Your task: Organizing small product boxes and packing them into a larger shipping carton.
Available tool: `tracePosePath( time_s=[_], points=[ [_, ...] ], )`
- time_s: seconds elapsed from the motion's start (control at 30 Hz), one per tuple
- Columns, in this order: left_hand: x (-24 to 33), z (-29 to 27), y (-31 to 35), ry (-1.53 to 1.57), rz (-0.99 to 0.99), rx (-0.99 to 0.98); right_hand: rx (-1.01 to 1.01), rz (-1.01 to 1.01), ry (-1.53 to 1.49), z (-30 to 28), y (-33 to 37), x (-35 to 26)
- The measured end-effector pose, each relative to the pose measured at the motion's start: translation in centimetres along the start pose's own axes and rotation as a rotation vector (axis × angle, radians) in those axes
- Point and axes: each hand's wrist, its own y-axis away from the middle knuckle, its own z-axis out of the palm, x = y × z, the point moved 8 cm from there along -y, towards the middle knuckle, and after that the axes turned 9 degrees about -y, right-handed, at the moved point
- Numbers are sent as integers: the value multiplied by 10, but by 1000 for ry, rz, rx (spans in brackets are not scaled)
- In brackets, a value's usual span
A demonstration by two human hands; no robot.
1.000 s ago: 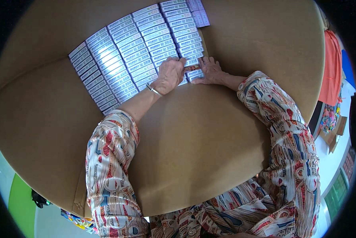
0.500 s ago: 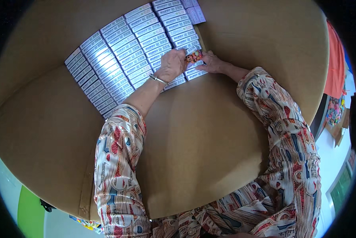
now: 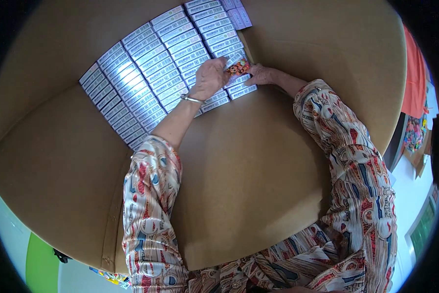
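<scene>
Inside a large brown carton, several rows of small white printed boxes (image 3: 146,63) lie packed side by side against the far wall. At the near end of the rightmost white row is a small box with a colourful orange top (image 3: 239,67). My left hand (image 3: 211,77), a bracelet at its wrist, grips this box from the left, thumb and fingers around its end. From the other side my right hand (image 3: 261,75) holds its right end, with the fingers partly bent. The undersides of both hands' fingers are hidden.
Pale purple boxes (image 3: 239,18) stand at the far right end of the rows. The carton's wall (image 3: 327,44) curves round on all sides, its rim near my body. Outside on the right are an orange cloth (image 3: 413,78) and a heap of colourful small items (image 3: 414,133).
The orange-topped box has tilted slightly and stays between my hands. My left forearm has shifted a little, and my right fingers have loosened a bit at the box's end.
</scene>
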Motion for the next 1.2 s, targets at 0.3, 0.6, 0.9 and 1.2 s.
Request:
tracePosePath(
  time_s=[0.3, 0.6, 0.9, 1.2],
  points=[
    [19, -1, 0, -69, -44, -89, -68, 88, 37, 2, -3, 13],
    [16, -15, -3, -129, -55, -24, 36, -82, -240, 1, -16, 17],
    [38, -8, 3, -159, -3, -18, -55, 81, -325, 7, -15, 34],
    [-9, -64, 7, -40, -159, 189, 481, 156, -225, -36, 23, -1]
  ],
)
